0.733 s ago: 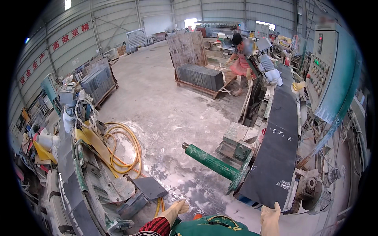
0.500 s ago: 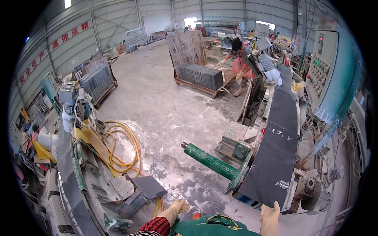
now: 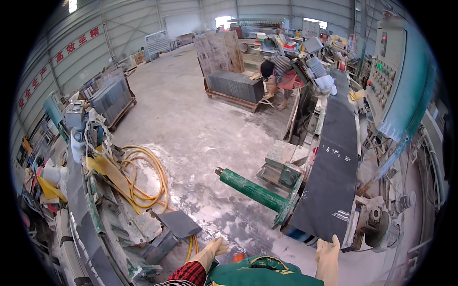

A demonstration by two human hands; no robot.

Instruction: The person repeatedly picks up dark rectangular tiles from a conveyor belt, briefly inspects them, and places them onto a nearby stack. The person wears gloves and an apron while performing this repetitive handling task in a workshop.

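My left hand (image 3: 212,251), in a cream glove below a red checked sleeve, is held out in front of my green apron (image 3: 262,272). Its fingers are loosely stretched and hold nothing. Nearest to it is a dark flat slab (image 3: 179,224) at the end of the left machine. My right hand (image 3: 327,257), gloved alike, is raised beside the near end of a dark conveyor belt (image 3: 324,190). One finger points up, apart from the bent others, and nothing shows in this hand. Whether it touches the belt's end I cannot tell.
A green roller (image 3: 253,189) juts from the belt frame over the floor. Yellow hoses (image 3: 162,181) lie coiled at left. A co-worker (image 3: 279,74) bends beside a pallet of upright dark slabs (image 3: 234,86). A control cabinet (image 3: 392,78) and motor (image 3: 384,231) stand at right.
The co-worker has bent down lower, reaching toward the near end of the slab stack. My view has shifted slightly. Both my hands stay nearly where they were.
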